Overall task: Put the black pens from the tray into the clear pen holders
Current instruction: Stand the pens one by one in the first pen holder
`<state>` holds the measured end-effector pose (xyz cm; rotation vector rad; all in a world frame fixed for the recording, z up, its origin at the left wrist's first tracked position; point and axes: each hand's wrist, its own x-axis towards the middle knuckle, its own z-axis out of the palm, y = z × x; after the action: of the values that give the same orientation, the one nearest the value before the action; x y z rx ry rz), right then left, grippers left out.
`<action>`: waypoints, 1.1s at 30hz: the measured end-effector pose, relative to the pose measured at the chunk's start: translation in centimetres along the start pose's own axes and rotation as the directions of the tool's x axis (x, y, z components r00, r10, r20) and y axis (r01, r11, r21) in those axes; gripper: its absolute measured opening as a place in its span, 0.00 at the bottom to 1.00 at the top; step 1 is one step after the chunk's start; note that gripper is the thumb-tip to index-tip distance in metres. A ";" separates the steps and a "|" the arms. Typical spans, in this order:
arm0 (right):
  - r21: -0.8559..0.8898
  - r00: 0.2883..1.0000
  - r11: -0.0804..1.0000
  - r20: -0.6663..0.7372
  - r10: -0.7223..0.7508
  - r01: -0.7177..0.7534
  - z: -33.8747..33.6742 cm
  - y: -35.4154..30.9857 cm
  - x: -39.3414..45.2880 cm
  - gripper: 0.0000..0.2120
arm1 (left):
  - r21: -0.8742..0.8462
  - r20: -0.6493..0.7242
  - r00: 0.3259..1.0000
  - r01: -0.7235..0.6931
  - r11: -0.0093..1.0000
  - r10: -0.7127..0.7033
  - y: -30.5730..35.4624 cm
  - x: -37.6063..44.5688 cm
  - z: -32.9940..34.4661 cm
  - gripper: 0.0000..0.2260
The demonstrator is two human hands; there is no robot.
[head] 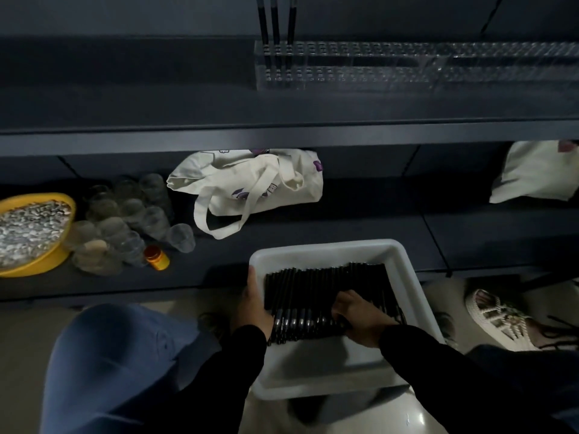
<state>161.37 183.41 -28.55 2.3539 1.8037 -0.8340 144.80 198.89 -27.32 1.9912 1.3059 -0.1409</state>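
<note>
Lower shelf (344, 227): yellow bowl (47, 261) far left, clear cups (131, 220) beside it, orange-capped bottle (156, 257), cream tote bag (250, 183); second bag (539, 173) at right.

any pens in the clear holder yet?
Yes, three black pens stand upright at the left end of the clear pen holder on the upper shelf.

Most of the clear pen holder (438, 65) is left open, only three pens (275, 20) parked at its left end. The lower shelf is crowded by jars (131, 220) and a tote bag (250, 183).

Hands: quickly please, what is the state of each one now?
Left hand: grips the left rim of the tray.
Right hand: fingers curled on the black pens.
</note>
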 end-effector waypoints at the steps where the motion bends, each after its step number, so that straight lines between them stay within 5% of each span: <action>1: -0.059 0.999 0.998 -0.029 -0.026 0.024 0.0 0.0 0.1 0.13 | 0.002 -0.005 1.000 0.003 1.000 -0.003 0.0 0.0 0.1 0.43; 5: 0.166 0.999 0.986 -0.040 -0.010 0.016 -0.1 0.3 0.2 0.09 | 0.016 -0.013 1.000 0.014 1.000 -0.014 0.0 0.0 0.0 0.42; 10: 0.226 0.980 0.973 -0.201 -0.003 0.050 -1.3 0.1 0.2 0.08 | 0.023 -0.011 1.000 0.015 1.000 -0.015 0.0 -0.1 0.0 0.43; 14: 0.348 0.913 0.935 -0.400 0.080 0.070 -2.8 -0.4 0.4 0.08 | 0.026 -0.018 1.000 -0.001 1.000 0.002 -0.1 -0.1 -0.1 0.43; 18: 0.499 0.878 0.866 -0.430 0.211 0.035 -5.1 -0.8 0.1 0.07 | -0.073 -0.004 1.000 0.004 0.997 -0.004 0.1 -0.1 -0.3 0.40; 23: 0.543 0.772 0.839 -0.522 0.363 -0.027 -9.5 -0.3 -0.9 0.05 | -0.177 -0.192 0.981 -0.047 0.983 0.012 1.2 0.0 -3.4 0.31; 28: 0.730 0.711 0.640 -0.581 0.396 0.240 -17.6 -1.0 -1.9 0.05 | -0.214 -0.487 0.831 -0.413 0.885 0.270 5.9 0.3 -9.7 0.16; 33: 0.705 0.592 0.509 -0.701 0.397 0.494 -27.8 -3.1 -2.8 0.06 | -0.158 -0.673 0.635 -0.624 0.765 0.379 12.6 1.2 -16.5 0.13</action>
<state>168.57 192.06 -2.80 3.9572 1.9615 -0.8524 151.06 207.54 -9.46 2.0326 0.9364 1.0510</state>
